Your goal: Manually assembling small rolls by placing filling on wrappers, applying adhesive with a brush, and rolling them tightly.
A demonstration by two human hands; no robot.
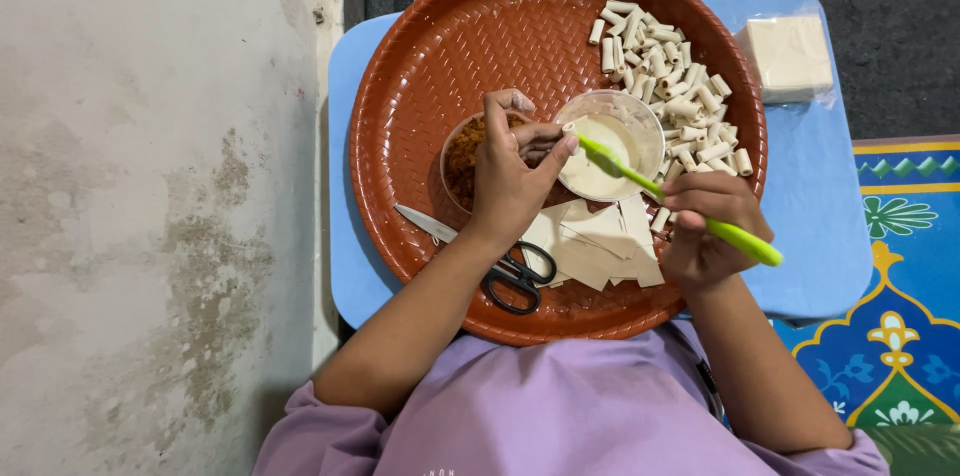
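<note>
**Brushing paste onto a small roll over the tray**

Scissors (505, 271) lie at the round brown tray's (420, 66) near edge. The left hand (512, 171), over a bowl of brown filling (462, 158), pinches a small roll (567, 128). The right hand (705, 226) is closed on a green brush (672, 200), tip at the white paste bowl (612, 141). Light strokes would likely avoid soaking it. Finished rolls (665, 76) pile rightward.

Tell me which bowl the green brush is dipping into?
The clear bowl with pale creamy liquid, on the right. The right hand holds the green brush in it. The other bowl, under the left hand, holds brown crumbly filling.
</note>
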